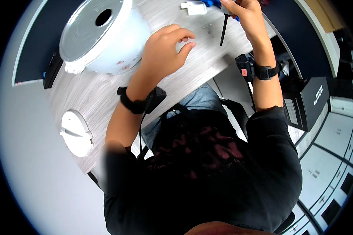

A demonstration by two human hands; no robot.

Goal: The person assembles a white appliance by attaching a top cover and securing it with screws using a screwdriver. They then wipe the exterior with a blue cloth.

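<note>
My right hand (245, 13) is closed around the handle of a screwdriver (224, 30), whose dark shaft points down toward the table. My left hand (166, 49) is empty, fingers loosely bent and thumb apart, beside a white pot-shaped appliance (123, 43). That appliance lies tilted on its side, its grey round face (86, 33) with a dark oval hole turned up and to the left. Small flower prints show low on its wall. Tiny screw-like bits (208, 27) lie on the table between my hands; they are too small to make out well.
A white round lid-like part (76, 133) lies near the table's left edge. At the far side are a small white plastic piece (195, 8) and blue items (211, 3). A black box (308, 103) stands on the right. Cables hang from both wrist straps.
</note>
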